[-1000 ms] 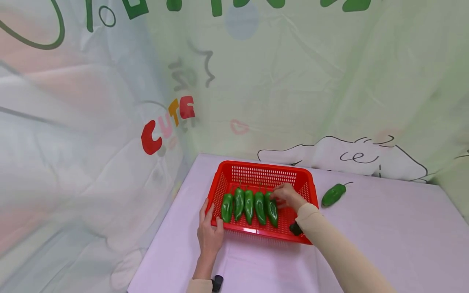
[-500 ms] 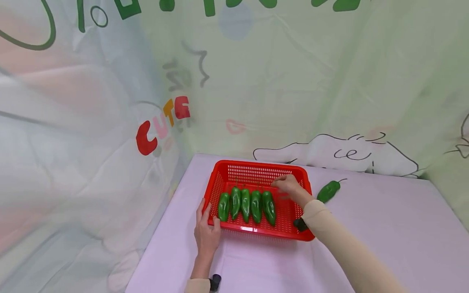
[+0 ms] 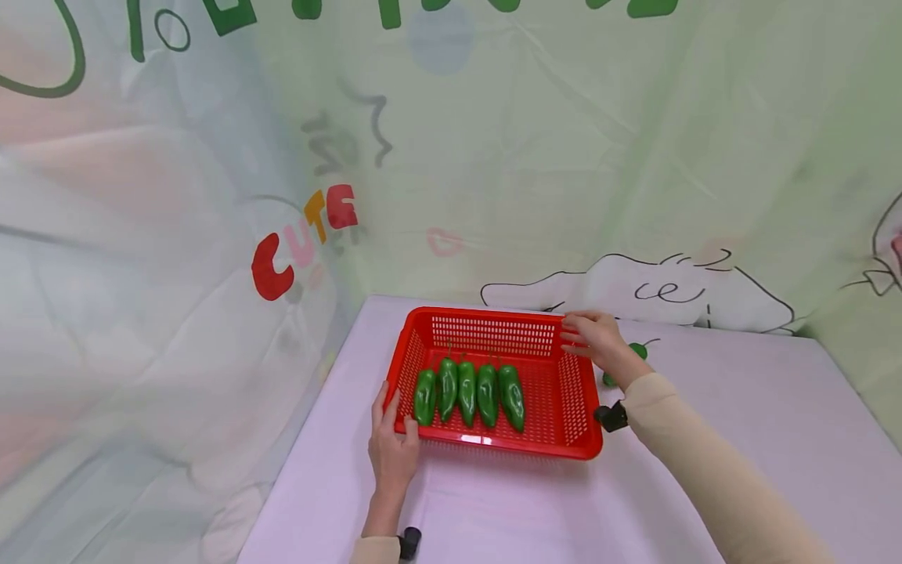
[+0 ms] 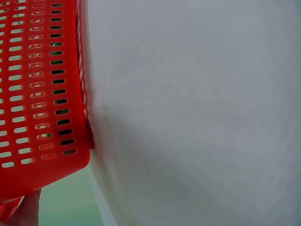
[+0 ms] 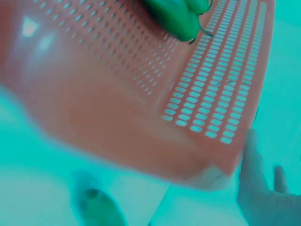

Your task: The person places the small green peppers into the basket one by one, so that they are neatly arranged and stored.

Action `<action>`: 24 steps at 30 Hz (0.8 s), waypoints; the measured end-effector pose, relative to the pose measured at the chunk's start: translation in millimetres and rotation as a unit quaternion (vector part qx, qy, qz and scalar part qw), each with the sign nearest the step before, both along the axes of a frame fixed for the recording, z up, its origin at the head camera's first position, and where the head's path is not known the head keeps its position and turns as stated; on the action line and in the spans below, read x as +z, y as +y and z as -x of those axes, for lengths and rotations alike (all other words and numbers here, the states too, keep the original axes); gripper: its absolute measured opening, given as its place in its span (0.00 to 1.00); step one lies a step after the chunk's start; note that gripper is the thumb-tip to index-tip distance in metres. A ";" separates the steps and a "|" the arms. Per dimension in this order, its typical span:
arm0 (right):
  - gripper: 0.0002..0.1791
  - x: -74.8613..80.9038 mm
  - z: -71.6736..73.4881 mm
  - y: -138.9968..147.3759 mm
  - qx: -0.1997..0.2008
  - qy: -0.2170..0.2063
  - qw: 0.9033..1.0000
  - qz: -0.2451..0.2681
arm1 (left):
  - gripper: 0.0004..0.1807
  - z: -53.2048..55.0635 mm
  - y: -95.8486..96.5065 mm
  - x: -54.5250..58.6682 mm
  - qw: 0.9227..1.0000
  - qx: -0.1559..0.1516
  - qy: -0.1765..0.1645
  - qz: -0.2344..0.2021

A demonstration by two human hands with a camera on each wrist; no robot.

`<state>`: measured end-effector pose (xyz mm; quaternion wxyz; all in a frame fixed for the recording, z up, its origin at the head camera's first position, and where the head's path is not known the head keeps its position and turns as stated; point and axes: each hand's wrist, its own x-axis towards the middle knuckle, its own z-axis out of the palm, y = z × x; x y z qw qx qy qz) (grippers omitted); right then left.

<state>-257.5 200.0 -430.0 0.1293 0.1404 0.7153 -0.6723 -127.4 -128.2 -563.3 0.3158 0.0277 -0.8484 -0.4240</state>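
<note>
My left hand (image 3: 392, 454) grips the front left corner of a red plastic basket (image 3: 479, 448), thumb at the front rim and fingers along the left side. Inside, several green peppers (image 3: 467, 394) lie side by side in a row, stems toward the back. My right hand (image 3: 599, 338) is over the basket's back right corner, fingers extended with nothing in them. Another green pepper (image 3: 638, 350) is on the table to the right, partly hidden by that hand and wrist. In the right wrist view this loose pepper (image 5: 99, 207) appears blurred, below the basket's rim.
The basket stands on a table with a pale lilac cover (image 3: 719, 407). A printed cloth (image 3: 521, 172) hangs behind the table, and more cloth (image 3: 176, 313) hangs along the left side.
My right hand has left the rightmost pepper in the row and moved right to the basket's back right corner. The left hand keeps its hold on the basket. The view has turned slightly right.
</note>
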 end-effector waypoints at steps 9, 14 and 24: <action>0.32 -6.1 -2.5 26.1 -0.168 0.026 0.984 0.052 | 0.28 -0.9 0.4 0.2 1.000 -0.002 0.004 0.001; 0.32 -7.2 -3.1 36.7 -0.190 0.025 0.979 0.073 | 0.28 -1.3 -0.1 1.7 1.000 -0.003 0.002 0.000; 0.33 -16.6 -5.6 55.5 -0.215 0.009 0.974 0.068 | 0.28 -1.6 0.3 1.5 1.000 -0.004 -0.002 -0.003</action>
